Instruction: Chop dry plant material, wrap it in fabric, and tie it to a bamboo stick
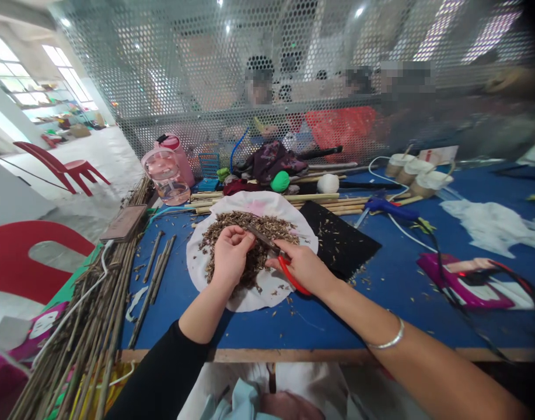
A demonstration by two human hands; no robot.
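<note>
My right hand (304,265) is closed around a pair of scissors (288,269) with red handles. Their dark blades point up and left, toward the fingertips of my left hand (232,251). Those fingers are pinched together right by the blade tips; whatever they hold is too small to make out. Both hands are over a heap of small brown chopped twig pieces (267,224), spread on a round white cloth (201,271). Part of the heap is hidden behind my hands. A black sheet (343,242) with scattered bits on it lies to the right of the cloth.
Long twigs (96,315) are bundled along the left table edge, with a few short sticks (156,271) nearby. A pink clear jug (166,175), a blue glue gun (392,209), a magenta iron (464,283) and green (280,181) and white balls (328,184) surround the cloth. Perforated metal stands behind.
</note>
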